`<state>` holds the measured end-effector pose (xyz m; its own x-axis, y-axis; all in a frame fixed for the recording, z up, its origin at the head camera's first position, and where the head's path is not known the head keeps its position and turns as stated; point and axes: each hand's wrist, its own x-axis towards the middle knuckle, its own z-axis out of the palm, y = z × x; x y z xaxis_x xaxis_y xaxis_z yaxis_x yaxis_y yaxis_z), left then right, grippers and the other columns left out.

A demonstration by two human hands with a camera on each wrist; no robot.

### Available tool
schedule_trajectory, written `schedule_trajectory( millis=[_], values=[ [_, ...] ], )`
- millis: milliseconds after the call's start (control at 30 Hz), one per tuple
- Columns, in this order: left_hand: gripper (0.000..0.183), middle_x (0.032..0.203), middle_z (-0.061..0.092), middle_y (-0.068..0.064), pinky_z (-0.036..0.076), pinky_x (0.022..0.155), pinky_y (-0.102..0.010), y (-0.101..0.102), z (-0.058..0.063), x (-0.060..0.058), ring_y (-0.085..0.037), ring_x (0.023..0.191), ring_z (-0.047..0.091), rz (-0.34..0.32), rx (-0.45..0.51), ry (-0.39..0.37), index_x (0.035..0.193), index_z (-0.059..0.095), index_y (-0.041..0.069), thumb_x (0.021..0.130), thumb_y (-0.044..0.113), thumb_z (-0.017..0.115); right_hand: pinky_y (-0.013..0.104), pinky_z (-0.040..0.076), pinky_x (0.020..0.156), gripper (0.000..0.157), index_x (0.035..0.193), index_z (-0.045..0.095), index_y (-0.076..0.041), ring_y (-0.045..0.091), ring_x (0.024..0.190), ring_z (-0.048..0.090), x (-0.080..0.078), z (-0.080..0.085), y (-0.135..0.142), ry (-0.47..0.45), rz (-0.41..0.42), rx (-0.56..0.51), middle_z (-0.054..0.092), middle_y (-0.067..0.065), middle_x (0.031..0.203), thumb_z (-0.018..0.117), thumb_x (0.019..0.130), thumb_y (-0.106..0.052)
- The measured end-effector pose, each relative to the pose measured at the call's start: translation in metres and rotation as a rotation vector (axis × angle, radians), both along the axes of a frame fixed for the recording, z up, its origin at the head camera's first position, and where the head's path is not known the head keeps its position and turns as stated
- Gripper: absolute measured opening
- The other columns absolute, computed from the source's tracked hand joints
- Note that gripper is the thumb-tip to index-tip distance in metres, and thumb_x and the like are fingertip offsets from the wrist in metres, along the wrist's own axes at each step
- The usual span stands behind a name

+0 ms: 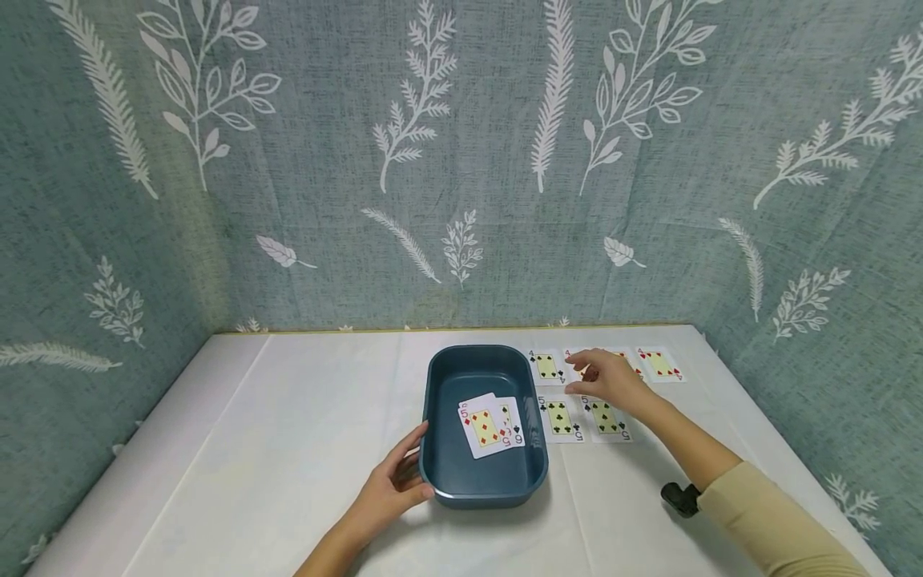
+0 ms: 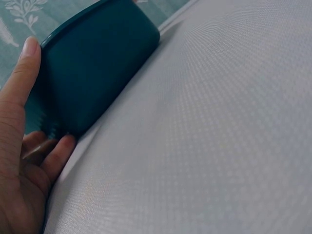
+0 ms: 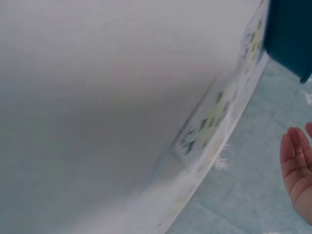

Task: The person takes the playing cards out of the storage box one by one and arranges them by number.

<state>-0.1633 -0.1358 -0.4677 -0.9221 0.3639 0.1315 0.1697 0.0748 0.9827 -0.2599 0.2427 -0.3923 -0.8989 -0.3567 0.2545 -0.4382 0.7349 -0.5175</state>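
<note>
A dark blue tray (image 1: 450, 469) stands on the white table in the head view. Inside lies a five of diamonds (image 1: 485, 429), overlapping other cards, one a black six (image 1: 515, 417). At the tray's front left corner my left hand (image 1: 385, 490) rests against the outer wall, thumb and fingers spread; the left wrist view shows its thumb (image 2: 27, 73) near the rim. My right hand (image 1: 613, 378) hovers over the card rows, thumb and index apart, with no card visible between them. Beneath it are two black fives, a five of clubs (image 1: 561, 417) and another five (image 1: 607, 417).
Behind the fives, a row of fours runs rightward from a black four (image 1: 546, 367) to a red four (image 1: 659, 365); my right hand partly covers the middle ones. A small black object (image 1: 680, 498) shows beside the right sleeve. Patterned green fabric (image 1: 461, 240) walls the table's back and sides.
</note>
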Motion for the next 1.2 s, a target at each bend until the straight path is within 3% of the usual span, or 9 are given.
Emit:
schedule_trajectory(
  millis=[233, 500, 933, 1200],
  values=[
    [0.075, 0.151, 0.03, -0.018, 0.049, 0.095, -0.029, 0.0, 0.002, 0.001, -0.041, 0.129, 0.043, 0.013, -0.011, -0.017, 0.148, 0.031, 0.015, 0.084, 0.015, 0.072, 0.029, 0.055, 0.066, 0.039, 0.112, 0.066, -0.002, 0.018, 0.077, 0.063, 0.005, 0.008, -0.018, 0.104, 0.007, -0.075, 0.066, 0.014, 0.1, 0.077, 0.078, -0.019],
    [0.075, 0.152, 0.029, -0.017, 0.049, 0.095, -0.028, 0.0, 0.002, 0.001, -0.041, 0.129, 0.042, 0.016, -0.008, -0.011, 0.148, 0.032, 0.014, 0.084, 0.015, 0.072, 0.024, 0.056, 0.064, 0.037, 0.109, 0.068, -0.003, 0.011, 0.071, 0.064, 0.007, 0.012, -0.043, 0.211, 0.086, -0.205, 0.068, 0.01, 0.097, 0.079, 0.074, -0.012],
    [0.076, 0.152, 0.029, -0.018, 0.049, 0.095, -0.028, 0.001, -0.001, -0.001, -0.042, 0.129, 0.042, -0.011, 0.011, 0.011, 0.148, 0.031, 0.014, 0.084, 0.016, 0.072, 0.03, 0.057, 0.07, 0.041, 0.111, 0.067, -0.004, 0.019, 0.077, 0.065, 0.004, 0.01, -0.074, 0.178, 0.183, -0.261, 0.066, 0.016, 0.097, 0.08, 0.073, -0.014],
    [0.076, 0.152, 0.03, -0.018, 0.049, 0.095, -0.029, 0.001, 0.001, 0.0, -0.042, 0.128, 0.043, 0.002, 0.001, 0.0, 0.148, 0.032, 0.015, 0.083, 0.018, 0.073, 0.032, 0.057, 0.073, 0.044, 0.113, 0.066, -0.004, 0.022, 0.083, 0.064, -0.002, 0.008, -0.089, 0.097, 0.257, -0.181, 0.067, 0.009, 0.097, 0.079, 0.075, -0.022]
  ],
)
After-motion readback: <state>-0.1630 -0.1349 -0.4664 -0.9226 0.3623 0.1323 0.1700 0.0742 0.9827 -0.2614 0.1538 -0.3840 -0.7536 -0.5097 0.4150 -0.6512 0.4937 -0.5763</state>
